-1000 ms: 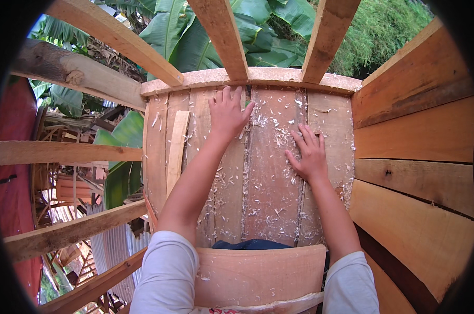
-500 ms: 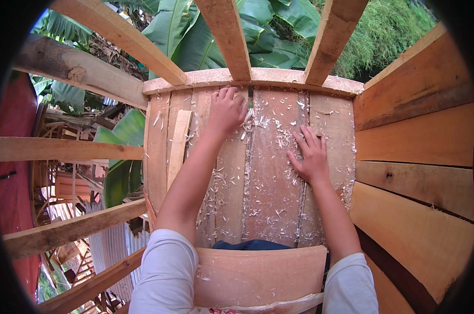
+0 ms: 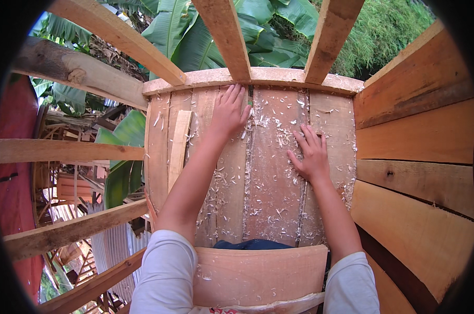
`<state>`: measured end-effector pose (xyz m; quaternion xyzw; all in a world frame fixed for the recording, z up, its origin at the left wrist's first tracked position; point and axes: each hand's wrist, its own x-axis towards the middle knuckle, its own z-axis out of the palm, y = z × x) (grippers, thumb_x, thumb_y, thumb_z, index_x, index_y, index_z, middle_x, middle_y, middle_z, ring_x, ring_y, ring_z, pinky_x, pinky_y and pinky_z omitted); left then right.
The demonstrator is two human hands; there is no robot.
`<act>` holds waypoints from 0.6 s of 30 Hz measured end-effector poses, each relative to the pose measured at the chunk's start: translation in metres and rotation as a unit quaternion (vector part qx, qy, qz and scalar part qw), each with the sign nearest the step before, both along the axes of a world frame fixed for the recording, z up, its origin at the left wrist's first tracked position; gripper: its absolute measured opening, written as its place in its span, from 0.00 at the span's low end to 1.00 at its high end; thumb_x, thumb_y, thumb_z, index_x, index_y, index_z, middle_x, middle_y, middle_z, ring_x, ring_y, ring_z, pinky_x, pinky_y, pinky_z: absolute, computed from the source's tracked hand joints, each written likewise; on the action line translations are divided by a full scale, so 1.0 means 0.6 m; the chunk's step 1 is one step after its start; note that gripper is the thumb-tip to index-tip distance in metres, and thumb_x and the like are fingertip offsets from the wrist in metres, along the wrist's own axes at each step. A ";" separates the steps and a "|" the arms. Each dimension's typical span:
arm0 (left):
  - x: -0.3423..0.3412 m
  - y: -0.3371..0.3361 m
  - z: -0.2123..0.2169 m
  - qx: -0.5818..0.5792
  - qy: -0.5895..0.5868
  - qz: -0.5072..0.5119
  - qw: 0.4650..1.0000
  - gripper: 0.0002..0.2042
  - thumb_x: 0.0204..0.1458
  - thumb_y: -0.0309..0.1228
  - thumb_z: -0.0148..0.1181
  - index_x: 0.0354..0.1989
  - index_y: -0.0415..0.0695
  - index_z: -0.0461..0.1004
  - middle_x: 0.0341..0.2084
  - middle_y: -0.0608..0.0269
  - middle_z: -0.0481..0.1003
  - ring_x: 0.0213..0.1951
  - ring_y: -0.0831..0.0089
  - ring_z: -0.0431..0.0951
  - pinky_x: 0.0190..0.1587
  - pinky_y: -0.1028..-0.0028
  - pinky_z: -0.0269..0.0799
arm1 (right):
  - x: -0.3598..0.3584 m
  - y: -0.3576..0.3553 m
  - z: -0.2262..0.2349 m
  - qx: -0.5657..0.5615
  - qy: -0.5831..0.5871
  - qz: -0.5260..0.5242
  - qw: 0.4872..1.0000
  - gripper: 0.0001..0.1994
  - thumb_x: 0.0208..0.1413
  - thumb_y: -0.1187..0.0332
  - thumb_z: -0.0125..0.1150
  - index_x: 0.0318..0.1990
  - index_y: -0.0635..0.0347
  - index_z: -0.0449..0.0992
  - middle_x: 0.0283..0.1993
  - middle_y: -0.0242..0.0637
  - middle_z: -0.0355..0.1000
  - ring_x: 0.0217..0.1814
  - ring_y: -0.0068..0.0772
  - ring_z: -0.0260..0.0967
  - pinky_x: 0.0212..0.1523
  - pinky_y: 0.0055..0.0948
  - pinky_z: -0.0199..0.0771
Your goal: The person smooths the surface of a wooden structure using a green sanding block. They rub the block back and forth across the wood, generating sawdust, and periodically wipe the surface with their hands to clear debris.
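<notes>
Shavings of pale, curled wood [image 3: 284, 138] litter the brown, long-planked wooden platform [image 3: 271, 193], thickest between the hands towards one o'clock (twelve being the side farthest from the worker). They should be next to weightless, dry and brittle, I'd judge, too fine to pick up singly, so better swept together with a flat palm or pinched by the cluster; over smooth wood they would slide easily. The bare left hand [image 3: 229, 112] lies near eleven o'clock, fingers straight and loosely together, thumb apart, tips close by the pale, rough-topped wooden beam [image 3: 279, 75] at twelve; whether they touch it, or anything sits beneath the palm, I can't tell. The bare right hand [image 3: 313, 157] rests towards three o'clock, fingers spread and grasping nothing that shows. At ten o'clock lies a narrow, light-tan wooden strip [image 3: 180, 144], probably stiff and light, best taken round its middle with splinters in mind. As for containers, I make out none; the platform itself carries the shavings and the strip, walled by orange-brown wooden boards [image 3: 415, 131] at three.
</notes>
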<state>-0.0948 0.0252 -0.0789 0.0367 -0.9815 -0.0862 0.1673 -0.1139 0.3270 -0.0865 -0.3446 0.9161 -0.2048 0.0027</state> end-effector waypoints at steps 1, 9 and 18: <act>-0.001 0.009 -0.002 0.003 -0.024 -0.007 1.000 0.26 0.60 0.43 0.52 0.63 0.40 0.67 0.66 0.53 0.65 0.69 0.60 0.60 0.68 0.54 0.52 | 0.000 0.000 0.000 -0.001 0.002 0.002 1.000 0.29 0.56 0.51 0.61 0.64 0.48 0.69 0.72 0.40 0.60 0.76 0.40 0.52 0.74 0.55 0.42; 0.005 0.014 0.037 0.041 -0.034 0.000 0.999 0.23 0.60 0.40 0.54 0.60 0.40 0.70 0.62 0.53 0.69 0.68 0.58 0.62 0.67 0.53 0.54 | 0.001 0.002 0.000 0.001 -0.002 -0.008 1.000 0.29 0.56 0.51 0.61 0.65 0.48 0.68 0.72 0.40 0.59 0.76 0.40 0.51 0.74 0.55 0.43; -0.006 0.007 0.004 0.030 -0.019 -0.006 0.999 0.27 0.61 0.46 0.51 0.64 0.40 0.66 0.67 0.50 0.61 0.70 0.57 0.58 0.70 0.52 0.50 | 0.001 0.000 -0.001 -0.001 -0.002 -0.005 1.000 0.29 0.56 0.51 0.61 0.64 0.48 0.69 0.72 0.40 0.59 0.76 0.40 0.52 0.74 0.55 0.43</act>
